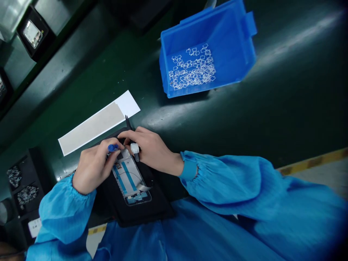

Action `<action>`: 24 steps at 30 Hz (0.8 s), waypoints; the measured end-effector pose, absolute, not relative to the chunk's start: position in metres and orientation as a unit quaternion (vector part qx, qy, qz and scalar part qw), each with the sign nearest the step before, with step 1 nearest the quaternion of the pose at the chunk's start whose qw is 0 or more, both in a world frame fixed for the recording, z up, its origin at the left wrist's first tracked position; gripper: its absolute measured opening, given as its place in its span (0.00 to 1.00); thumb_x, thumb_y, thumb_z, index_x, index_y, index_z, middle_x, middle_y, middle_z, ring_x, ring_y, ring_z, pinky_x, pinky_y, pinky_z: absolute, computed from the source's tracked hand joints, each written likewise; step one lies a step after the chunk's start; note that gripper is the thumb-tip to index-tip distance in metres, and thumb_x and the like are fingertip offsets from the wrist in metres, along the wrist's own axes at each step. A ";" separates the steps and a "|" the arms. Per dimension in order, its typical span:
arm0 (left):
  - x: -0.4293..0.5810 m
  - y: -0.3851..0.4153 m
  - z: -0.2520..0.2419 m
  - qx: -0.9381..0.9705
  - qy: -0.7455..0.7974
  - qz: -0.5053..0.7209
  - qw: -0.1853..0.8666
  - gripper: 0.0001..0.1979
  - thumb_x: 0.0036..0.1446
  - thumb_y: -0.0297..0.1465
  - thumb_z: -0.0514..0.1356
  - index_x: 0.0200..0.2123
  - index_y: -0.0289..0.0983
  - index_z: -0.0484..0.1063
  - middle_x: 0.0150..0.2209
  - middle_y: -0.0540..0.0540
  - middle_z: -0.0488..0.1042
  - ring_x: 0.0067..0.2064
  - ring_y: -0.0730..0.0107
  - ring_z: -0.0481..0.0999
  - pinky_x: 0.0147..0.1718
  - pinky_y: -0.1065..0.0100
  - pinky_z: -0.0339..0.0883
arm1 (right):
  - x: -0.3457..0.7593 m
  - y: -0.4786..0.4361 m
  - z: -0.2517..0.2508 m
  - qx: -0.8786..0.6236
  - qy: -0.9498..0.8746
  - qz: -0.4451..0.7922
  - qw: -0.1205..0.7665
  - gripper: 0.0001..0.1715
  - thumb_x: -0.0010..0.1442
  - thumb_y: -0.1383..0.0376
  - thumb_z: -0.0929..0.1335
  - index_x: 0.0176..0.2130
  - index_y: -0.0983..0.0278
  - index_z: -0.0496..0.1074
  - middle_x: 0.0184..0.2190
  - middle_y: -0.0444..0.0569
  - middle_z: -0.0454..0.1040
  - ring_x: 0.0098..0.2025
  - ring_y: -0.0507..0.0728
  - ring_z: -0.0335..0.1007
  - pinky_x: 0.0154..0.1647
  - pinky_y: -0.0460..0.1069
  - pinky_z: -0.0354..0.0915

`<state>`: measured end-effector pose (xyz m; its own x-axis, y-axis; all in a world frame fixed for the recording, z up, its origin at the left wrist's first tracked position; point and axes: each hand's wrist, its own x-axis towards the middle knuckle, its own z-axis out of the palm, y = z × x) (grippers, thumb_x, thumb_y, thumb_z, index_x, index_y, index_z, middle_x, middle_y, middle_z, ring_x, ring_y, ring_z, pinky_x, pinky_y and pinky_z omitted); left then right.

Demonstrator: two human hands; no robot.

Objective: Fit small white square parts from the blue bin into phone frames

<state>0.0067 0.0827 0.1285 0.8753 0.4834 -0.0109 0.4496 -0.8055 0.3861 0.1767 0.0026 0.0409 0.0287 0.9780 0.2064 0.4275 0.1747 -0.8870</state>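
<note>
While steadied, phone frame: held flat on black mat.
Left hand: fingers clamped on blue-handled tool.
Right hand: fingers closed around black tweezers.

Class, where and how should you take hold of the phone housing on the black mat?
Grip the phone housing by its two long edges at the end nearest the person's body, coming from that side. It lies flat on the black mat, so its edges are what fingers can reach, and the left hand and right hand crowd the far end.
</note>
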 end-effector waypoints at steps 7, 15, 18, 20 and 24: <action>0.013 0.094 0.126 0.923 0.280 0.019 0.262 0.08 0.66 0.33 0.55 0.47 0.40 0.64 0.40 0.47 0.80 0.37 0.66 0.82 0.34 0.69 0.74 | 0.176 0.004 0.041 -0.561 -0.629 0.299 0.447 0.18 0.60 0.77 0.68 0.49 0.64 0.69 0.36 0.45 0.76 0.34 0.57 0.63 0.32 0.48 0.57; -0.031 0.069 0.113 0.735 0.457 0.451 0.218 0.09 0.62 0.28 0.54 0.44 0.44 0.57 0.29 0.54 0.70 0.32 0.68 0.78 0.39 0.59 0.77 | 0.175 0.003 0.041 -0.559 -0.619 0.324 0.446 0.27 0.54 0.83 0.65 0.49 0.62 0.69 0.35 0.43 0.76 0.35 0.57 0.64 0.33 0.47 0.57; -0.037 0.052 0.113 0.788 0.450 0.392 0.153 0.05 0.62 0.27 0.53 0.39 0.44 0.64 0.27 0.53 0.66 0.28 0.69 0.72 0.30 0.64 0.73 | 0.175 0.002 0.040 -0.557 -0.618 0.322 0.451 0.26 0.54 0.82 0.64 0.49 0.61 0.68 0.34 0.43 0.76 0.35 0.57 0.64 0.34 0.48 0.59; -0.035 0.041 0.108 0.866 0.418 0.252 0.108 0.06 0.63 0.28 0.53 0.40 0.43 0.70 0.30 0.50 0.69 0.28 0.70 0.72 0.27 0.67 0.69 | 0.174 0.002 0.040 -0.557 -0.619 0.317 0.454 0.25 0.55 0.81 0.65 0.49 0.61 0.68 0.34 0.43 0.76 0.35 0.57 0.65 0.34 0.48 0.59; -0.027 0.032 0.092 0.932 0.358 0.061 -0.018 0.15 0.64 0.28 0.54 0.51 0.42 0.73 0.29 0.50 0.70 0.23 0.74 0.69 0.20 0.71 0.61 | 0.174 0.002 0.040 -0.554 -0.623 0.309 0.458 0.21 0.58 0.79 0.65 0.49 0.62 0.68 0.34 0.44 0.76 0.35 0.57 0.65 0.34 0.49 0.60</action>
